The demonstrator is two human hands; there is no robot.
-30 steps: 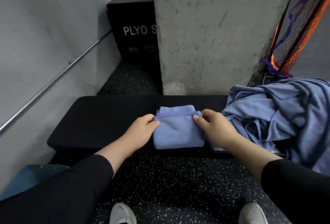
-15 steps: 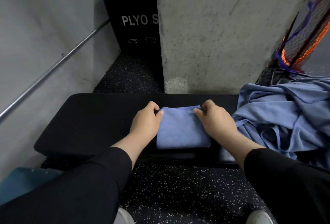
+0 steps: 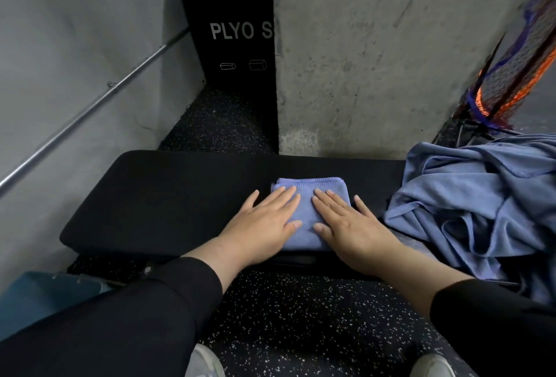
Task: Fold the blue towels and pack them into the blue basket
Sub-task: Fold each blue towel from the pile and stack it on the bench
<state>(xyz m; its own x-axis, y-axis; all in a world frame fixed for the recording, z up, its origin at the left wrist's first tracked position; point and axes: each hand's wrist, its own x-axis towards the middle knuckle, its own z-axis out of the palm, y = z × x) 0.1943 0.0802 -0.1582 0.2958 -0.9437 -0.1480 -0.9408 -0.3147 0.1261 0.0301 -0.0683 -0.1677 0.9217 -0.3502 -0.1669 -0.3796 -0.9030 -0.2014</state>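
The fingers of the left hand are held straight and slightly spread, laid flat on the left part of the folded towel; those of the right hand are likewise straight and a little apart, pressed on its right part, nothing being gripped or pinched. The pressure is judged to be meant to flatten the folds so that the small packet keeps its shape. Both palms are turned down, the thumbs pointed inward toward each other across the cloth, and the forearms are brought in from the near edge, in black sleeves. The folded towel is lain on the black padded surface, near its front edge. Just to the right, a heap of unfolded blue towels is piled on the same surface. A blue basket is partly seen on the floor at lower left, well apart from the towel, so packing is judged not yet done.
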